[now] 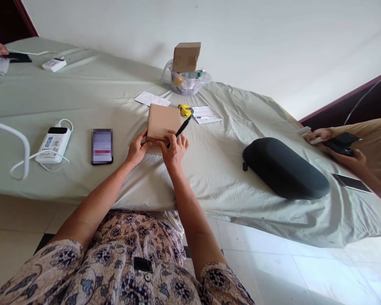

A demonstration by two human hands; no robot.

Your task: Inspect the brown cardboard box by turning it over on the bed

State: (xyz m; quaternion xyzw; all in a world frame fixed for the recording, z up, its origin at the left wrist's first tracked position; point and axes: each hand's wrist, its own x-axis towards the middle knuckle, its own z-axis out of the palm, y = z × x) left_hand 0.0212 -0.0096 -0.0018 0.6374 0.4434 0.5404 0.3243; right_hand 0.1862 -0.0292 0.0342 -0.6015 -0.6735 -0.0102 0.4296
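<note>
The left hand [137, 149] is grasping the cardboard box [164, 118] at its near left corner, and the right hand [175, 151] is pressing on its near edge while keeping a black pen [184, 126] tucked among the fingers. The box is sitting on the green cloth [216, 169] in front of the person, and the fingers are covering part of its near side, so whether a flap is standing loose there is hard to tell.

Just past the box, a yellow tape measure [184, 110] and two white papers [150, 98] are crowding its far side. Farther back, a clear basket [190, 87] is holding a second box [186, 57] by the wall. To the left, a phone [102, 146] and a white power bank [53, 146] with its cable are lying apart from the hands. To the right, a dark case [285, 167] is taking up much of the cloth, and beyond it a co-worker's hands [357, 161] are holding a black device [341, 143].
</note>
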